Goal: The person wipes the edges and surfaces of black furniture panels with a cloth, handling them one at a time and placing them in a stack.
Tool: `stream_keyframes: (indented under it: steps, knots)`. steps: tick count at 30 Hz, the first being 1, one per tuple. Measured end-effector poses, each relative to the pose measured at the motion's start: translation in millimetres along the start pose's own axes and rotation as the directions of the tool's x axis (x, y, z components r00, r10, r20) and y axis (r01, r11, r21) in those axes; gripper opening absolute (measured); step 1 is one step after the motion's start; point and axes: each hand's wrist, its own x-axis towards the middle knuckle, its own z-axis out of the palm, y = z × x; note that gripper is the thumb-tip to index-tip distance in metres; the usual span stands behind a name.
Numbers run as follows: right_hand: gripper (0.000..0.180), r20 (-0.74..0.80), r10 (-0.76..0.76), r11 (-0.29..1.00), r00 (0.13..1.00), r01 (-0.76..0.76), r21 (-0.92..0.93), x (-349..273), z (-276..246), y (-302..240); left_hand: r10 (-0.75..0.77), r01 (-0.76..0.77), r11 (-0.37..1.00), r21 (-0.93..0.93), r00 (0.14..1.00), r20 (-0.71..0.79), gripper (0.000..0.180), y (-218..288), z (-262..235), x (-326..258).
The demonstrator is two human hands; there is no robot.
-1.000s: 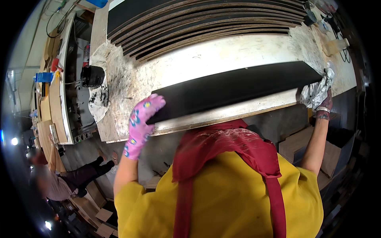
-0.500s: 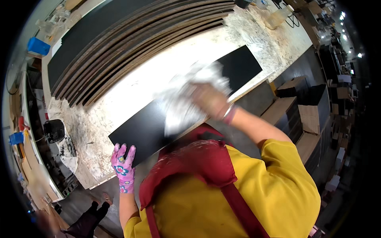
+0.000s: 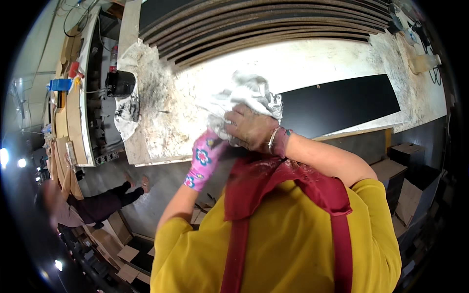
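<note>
My right hand [image 3: 251, 128], in a brownish glove with a bracelet at the wrist, presses a crumpled white cloth [image 3: 256, 93] with its fingers bent over it. Beneath and to the right of the cloth lies a long black panel [image 3: 342, 105], flat along the near edge of the white worktable [image 3: 190, 93]. Right beside the cloth is my left hand [image 3: 207, 152], in a pink flowered glove, close to the panel's left end. The cloth and my right hand cover its fingertips, so its grip is hidden.
Stacked dark boards [image 3: 264, 29] with brown edges lie across the table's far side. A black container [image 3: 120, 84] stands at the left, a clear bottle [image 3: 424, 63] at the far right. Cardboard boxes [image 3: 409, 195] sit on the right; another person [image 3: 100, 205] is at lower left.
The view has turned, shifting the table's contents. My right hand has brought the cloth leftward along the panel to its left end, and now meets my left hand there.
</note>
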Motion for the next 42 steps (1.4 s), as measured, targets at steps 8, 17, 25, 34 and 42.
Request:
stream_keyframes:
  steps: [8, 17, 25, 34, 42]
  knots:
    - [0.045, -0.437, 0.805, 0.527, 0.401, -0.823, 0.214, -143.4, -178.2, 182.1, -0.15, 0.094, 0.924, -0.371, 0.98, -0.127, 0.049, -1.6, -21.9, -0.4]
    - [0.039, -0.152, 0.918, 0.391, 0.367, -0.769, 0.506, -243.7, -206.2, 228.9, -0.457, 0.452, 0.057, -0.89, 0.804, 0.38, 0.047, -41.3, -27.8, 24.6]
    - [0.032, -0.089, 0.971, 0.23, 0.222, -0.767, 0.599, -295.1, -174.1, 256.4, -0.549, 0.799, 0.129, -0.588, 0.551, 0.629, 0.033, -63.3, -61.9, 31.3]
    - [0.051, -0.415, 0.804, 0.495, 0.427, -0.095, 0.863, -246.9, -363.5, 352.7, -0.699, 0.406, 0.581, -0.705, 0.693, -0.177, 0.039, -125.9, -196.2, 149.6]
    - [0.024, -0.17, 0.874, 0.433, 0.456, -0.568, 0.7, -123.6, -349.2, 393.2, -0.702, 0.582, 0.585, -0.564, 0.712, 0.006, 0.072, -134.4, -192.9, 244.4]
